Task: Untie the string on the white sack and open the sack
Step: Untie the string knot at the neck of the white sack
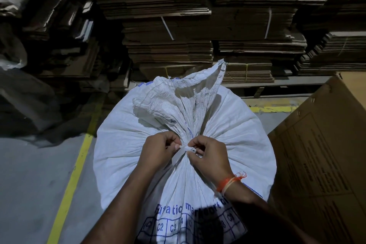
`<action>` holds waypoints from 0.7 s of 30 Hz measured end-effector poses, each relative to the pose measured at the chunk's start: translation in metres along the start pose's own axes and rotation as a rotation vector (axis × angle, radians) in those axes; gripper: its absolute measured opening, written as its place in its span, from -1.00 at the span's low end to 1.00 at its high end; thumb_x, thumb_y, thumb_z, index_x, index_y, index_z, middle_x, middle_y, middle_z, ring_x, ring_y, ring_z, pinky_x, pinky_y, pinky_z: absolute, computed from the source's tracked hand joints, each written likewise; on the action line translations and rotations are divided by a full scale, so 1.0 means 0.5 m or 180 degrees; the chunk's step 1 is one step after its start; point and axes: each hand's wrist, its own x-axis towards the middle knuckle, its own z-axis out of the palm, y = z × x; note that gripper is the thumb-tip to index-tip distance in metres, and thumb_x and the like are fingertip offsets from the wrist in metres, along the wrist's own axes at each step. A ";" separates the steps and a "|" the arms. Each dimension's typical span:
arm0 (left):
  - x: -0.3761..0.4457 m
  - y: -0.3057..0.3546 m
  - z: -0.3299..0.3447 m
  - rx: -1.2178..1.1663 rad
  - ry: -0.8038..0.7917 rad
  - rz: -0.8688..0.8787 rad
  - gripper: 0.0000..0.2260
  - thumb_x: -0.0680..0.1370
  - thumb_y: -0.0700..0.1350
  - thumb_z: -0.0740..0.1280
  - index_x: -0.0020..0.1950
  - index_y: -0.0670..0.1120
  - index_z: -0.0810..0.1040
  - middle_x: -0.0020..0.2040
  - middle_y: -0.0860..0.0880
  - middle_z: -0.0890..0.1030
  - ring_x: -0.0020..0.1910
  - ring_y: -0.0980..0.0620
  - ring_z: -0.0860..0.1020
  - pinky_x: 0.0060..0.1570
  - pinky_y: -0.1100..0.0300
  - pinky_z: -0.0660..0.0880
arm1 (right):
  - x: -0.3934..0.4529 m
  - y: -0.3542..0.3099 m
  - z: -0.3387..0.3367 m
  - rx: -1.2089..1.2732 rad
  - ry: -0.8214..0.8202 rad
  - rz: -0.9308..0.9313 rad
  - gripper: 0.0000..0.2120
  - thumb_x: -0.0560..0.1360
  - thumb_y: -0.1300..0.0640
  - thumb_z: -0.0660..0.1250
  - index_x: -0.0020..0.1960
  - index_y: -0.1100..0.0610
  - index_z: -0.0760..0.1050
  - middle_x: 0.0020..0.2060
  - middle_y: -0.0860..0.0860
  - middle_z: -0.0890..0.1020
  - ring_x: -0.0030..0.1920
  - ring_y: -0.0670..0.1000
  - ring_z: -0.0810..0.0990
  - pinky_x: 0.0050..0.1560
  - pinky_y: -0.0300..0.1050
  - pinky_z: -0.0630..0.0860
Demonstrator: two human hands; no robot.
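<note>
**Sack tied at the neck, both hands on the string**

Sack (122, 150), white and woven, stands full on the grey floor (29, 184) in the middle of the view, its top gathered into a tight neck from which the loose mouth fans up and away. Blue lettering and a grid of boxed codes run across its near side, partly in shadow and only partly readable.

The left hand (158, 149) is curled, thumb and fingers pinching a flat white strip of the string (181, 149) just at the neck. The right hand (210, 156) is curled too, its fingertips pinching the knot from the other side. The two hands nearly meet over the tie. How the knot is wound cannot be made out; the fingers cover most of it. An orange thread band (229, 181) circles the right wrist.

A yellow line (73, 180) runs along the floor to the left of the sack. A large brown carton (320, 164) stands just beside the sack on the right, cut off by the frame edge, its printed text too small to read. Behind, stacks of flattened cardboard (168, 31) rise into the dark; the far left is dim and hard to tell apart.
</note>
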 end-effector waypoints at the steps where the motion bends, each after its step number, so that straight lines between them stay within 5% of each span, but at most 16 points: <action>1: 0.000 -0.001 -0.001 -0.0034 0.0005 -0.0006 -0.92 0.48 -0.16 0.47 -0.16 0.03 0.68 -0.32 0.17 0.67 -0.36 0.28 0.56 -0.28 0.28 0.44 | 0.000 0.000 0.000 -0.0015 0.0002 0.0003 -0.88 0.37 0.26 0.51 -0.18 0.07 0.64 -0.32 0.04 0.68 -0.26 0.05 0.65 -0.17 -0.17 0.65; 14: -0.002 0.001 0.005 0.0090 0.0008 -0.0059 -0.88 0.50 -0.17 0.46 -0.19 0.03 0.66 -0.36 0.16 0.63 -0.43 0.29 0.51 -0.32 0.29 0.44 | -0.003 0.002 0.001 0.0002 0.0007 0.0036 -0.89 0.37 0.23 0.51 -0.18 0.06 0.65 -0.32 0.02 0.68 -0.25 0.05 0.65 -0.14 -0.09 0.68; 21: -0.004 0.003 0.004 0.0097 0.0023 -0.0072 -0.91 0.48 -0.17 0.47 -0.19 0.01 0.67 -0.34 0.12 0.65 -0.30 0.16 0.59 -0.23 0.22 0.47 | -0.004 0.001 0.003 -0.0030 0.0026 0.0003 -0.90 0.37 0.23 0.52 -0.17 0.06 0.65 -0.31 -0.03 0.69 -0.25 -0.01 0.66 -0.17 -0.16 0.65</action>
